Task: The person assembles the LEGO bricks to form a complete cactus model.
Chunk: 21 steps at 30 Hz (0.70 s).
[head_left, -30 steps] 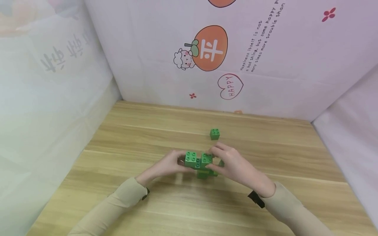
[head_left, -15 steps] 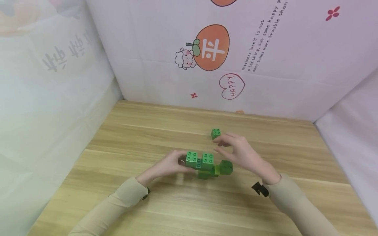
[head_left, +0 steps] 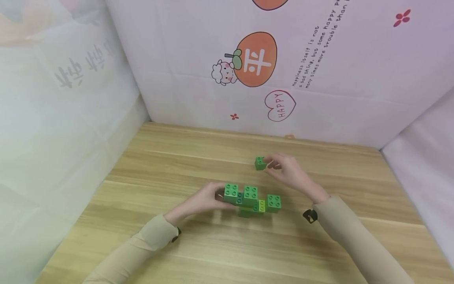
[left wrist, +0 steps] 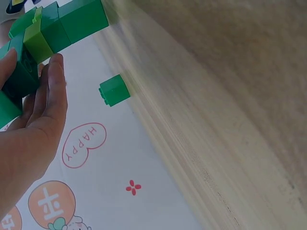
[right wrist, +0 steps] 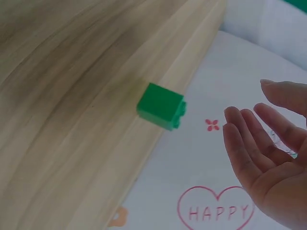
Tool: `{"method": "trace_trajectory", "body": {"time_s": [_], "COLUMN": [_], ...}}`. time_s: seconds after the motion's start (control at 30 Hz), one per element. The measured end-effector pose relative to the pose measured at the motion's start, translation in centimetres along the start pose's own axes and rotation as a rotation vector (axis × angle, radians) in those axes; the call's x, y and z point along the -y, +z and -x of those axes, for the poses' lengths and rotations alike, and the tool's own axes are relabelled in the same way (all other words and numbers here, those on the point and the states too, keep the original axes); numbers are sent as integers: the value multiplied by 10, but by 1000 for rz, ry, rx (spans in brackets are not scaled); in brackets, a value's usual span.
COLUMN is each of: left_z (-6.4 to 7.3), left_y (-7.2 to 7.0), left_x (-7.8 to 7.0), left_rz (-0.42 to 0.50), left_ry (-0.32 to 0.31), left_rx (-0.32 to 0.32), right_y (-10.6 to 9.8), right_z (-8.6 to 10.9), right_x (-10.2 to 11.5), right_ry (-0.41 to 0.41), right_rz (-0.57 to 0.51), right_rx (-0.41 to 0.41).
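Observation:
My left hand [head_left: 205, 198] grips the left end of an assembly of green toy building bricks [head_left: 250, 193], with fingers behind and thumb in front. It has several studded blocks, a lime-yellow brick [head_left: 261, 206] and a dark green part. In the left wrist view the thumb and fingers lie either side of a dark green brick [left wrist: 24, 72]. My right hand [head_left: 291, 173] is over the table by a loose green brick [head_left: 260, 163], fingers loosely bent. The right wrist view shows that hand [right wrist: 276, 158] apart from the loose brick [right wrist: 160, 106], nothing in its grasp.
The wooden tabletop [head_left: 198, 252] meets a printed white sheet [head_left: 188, 79] at the back. More pale sheets [head_left: 71, 130] hang at the left and right sides. The loose brick stands between the assembly and the back sheet.
My right hand has let go of the assembly and moved away toward the loose brick. The block at the assembly's right end is now uncovered. My left hand keeps its grip in about the same place.

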<state>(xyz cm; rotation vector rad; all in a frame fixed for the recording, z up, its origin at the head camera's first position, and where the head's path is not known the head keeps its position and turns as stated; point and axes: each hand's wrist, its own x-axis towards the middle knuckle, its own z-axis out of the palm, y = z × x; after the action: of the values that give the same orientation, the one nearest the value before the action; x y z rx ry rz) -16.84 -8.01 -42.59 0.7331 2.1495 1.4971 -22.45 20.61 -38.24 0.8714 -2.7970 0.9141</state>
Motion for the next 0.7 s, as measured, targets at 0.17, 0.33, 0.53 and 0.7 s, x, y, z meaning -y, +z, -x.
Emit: {"method": "trace_trajectory", "body": {"time_s": [0.17,0.33,0.53,0.7], "left_z": [0,1,2,2], "left_y": [0,0,0,-1], "left_x": [0,1,1,0], "left_rz": [-4,-8,-27,-18], "left_ry": [-2,8,19,12], "left_rx": [-3,-1,-8,-6], "right_y": [5,11,16,17], "right_z": [-8,-15,-23,-30], "right_x": [-18,-34,-47,-51], "right_ry": [63,106,159,198], "right_rz": [-16,-15,-3,5], "right_rx": [23,39,72,114]}}
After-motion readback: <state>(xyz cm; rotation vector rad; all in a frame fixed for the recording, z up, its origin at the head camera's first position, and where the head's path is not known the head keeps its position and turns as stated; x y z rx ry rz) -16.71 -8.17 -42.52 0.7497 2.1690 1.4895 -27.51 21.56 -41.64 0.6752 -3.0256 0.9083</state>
